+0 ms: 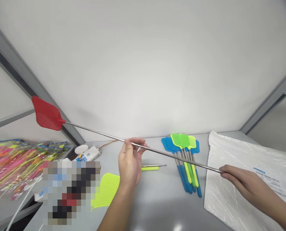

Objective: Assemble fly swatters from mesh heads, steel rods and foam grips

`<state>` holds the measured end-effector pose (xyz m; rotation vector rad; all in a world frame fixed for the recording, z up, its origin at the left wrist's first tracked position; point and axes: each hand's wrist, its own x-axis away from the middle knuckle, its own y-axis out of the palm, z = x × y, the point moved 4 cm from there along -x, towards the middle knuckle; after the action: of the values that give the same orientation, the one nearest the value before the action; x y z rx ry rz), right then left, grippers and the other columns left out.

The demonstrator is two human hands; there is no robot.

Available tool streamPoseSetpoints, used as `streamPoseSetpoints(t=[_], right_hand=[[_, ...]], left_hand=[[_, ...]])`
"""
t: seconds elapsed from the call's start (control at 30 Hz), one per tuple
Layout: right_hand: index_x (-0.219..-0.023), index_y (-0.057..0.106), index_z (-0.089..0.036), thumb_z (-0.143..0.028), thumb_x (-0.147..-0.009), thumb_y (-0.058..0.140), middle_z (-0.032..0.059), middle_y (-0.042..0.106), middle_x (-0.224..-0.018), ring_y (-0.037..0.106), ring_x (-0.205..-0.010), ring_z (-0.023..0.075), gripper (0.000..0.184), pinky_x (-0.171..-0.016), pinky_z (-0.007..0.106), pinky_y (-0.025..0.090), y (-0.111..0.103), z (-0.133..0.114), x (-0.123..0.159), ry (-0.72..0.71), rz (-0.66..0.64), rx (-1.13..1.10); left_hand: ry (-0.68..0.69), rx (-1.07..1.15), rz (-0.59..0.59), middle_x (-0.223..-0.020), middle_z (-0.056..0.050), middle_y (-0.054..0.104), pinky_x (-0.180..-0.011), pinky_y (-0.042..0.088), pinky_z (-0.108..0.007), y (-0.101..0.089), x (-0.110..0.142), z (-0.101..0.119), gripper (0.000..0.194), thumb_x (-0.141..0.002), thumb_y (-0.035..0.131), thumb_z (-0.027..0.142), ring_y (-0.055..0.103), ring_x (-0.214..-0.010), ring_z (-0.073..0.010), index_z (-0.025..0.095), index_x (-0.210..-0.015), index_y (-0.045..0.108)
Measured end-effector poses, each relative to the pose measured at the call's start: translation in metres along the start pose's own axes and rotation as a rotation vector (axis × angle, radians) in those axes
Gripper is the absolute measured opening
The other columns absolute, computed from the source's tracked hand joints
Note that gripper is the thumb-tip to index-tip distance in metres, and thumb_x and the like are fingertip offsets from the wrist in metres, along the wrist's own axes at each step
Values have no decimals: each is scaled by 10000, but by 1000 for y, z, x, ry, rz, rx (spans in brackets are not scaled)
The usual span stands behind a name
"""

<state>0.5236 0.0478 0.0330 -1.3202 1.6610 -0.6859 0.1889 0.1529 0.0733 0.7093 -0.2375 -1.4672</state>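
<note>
A fly swatter with a red mesh head [48, 115] and a long thin metal rod [92, 130] is held up across the view, slanting down from left to right. Around the middle of the rod, my left hand [130, 160] pinches it between thumb and fingers. My right hand [241, 183] closes over the rod's right end and hides whatever grip is there. Below my left hand lies a yellow mesh swatter head [108, 189], partly covered by my forearm. Behind that hand are a yellow handle [151, 168] and a thin metal rod [157, 165] on the table.
Several blue, green and yellow fly swatters [183, 154] lie bunched on the grey table [157, 205]. A white plastic mailing bag [229, 192] covers the right side. Colourful packaged items [24, 163], a power strip [90, 154] and a blurred patch occupy the left. A pale wall stands behind.
</note>
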Motion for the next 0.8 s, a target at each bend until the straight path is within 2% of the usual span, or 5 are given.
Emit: streamPoseSetpoints(t=[0.1,0.23,0.4,0.63,0.8], right_hand=[[-920,638,-280,-453,-970,412,13,708,-832,658,-733,198,289,-638,301,447,14,-14,-1,-16,-232,-37],[-928,588,-278,-441,-997,343,-18,681,-785,631,-687,178,302,-593,285,400,25,-42,-5,-19,-276,-3],[-834,519,-245,-418,-1007,303,-16,638,-697,582,-594,181,326,-530,280,348,32,-54,-10,-108,-231,128],[-855,529,-226,-400,-1012,311,0,639,-731,589,-627,178,320,-569,284,372,36,-33,-11,-148,-149,179],[-878,546,-218,-347,-1011,345,-2,628,-728,587,-633,162,274,-582,274,374,35,-24,-6,-170,-80,143]], left_hand=[[-138,-30,-139,-1089,-107,664,-842,521,-360,20,21,-36,343,-938,509,485,631,-949,-192,185,-1051,630],[-278,-111,-340,-1024,-131,697,-871,506,-390,41,49,-63,372,-978,432,458,648,-989,-239,152,-954,642],[-164,-219,-273,-912,-109,714,-897,491,-407,39,46,-47,409,-995,388,447,668,-939,-242,151,-892,652],[-173,-209,-273,-979,-94,686,-836,522,-404,40,39,-44,335,-982,427,439,656,-945,-242,177,-941,632],[-116,-126,-176,-957,-84,699,-878,504,-392,26,27,-40,343,-980,423,456,660,-950,-226,183,-916,620]])
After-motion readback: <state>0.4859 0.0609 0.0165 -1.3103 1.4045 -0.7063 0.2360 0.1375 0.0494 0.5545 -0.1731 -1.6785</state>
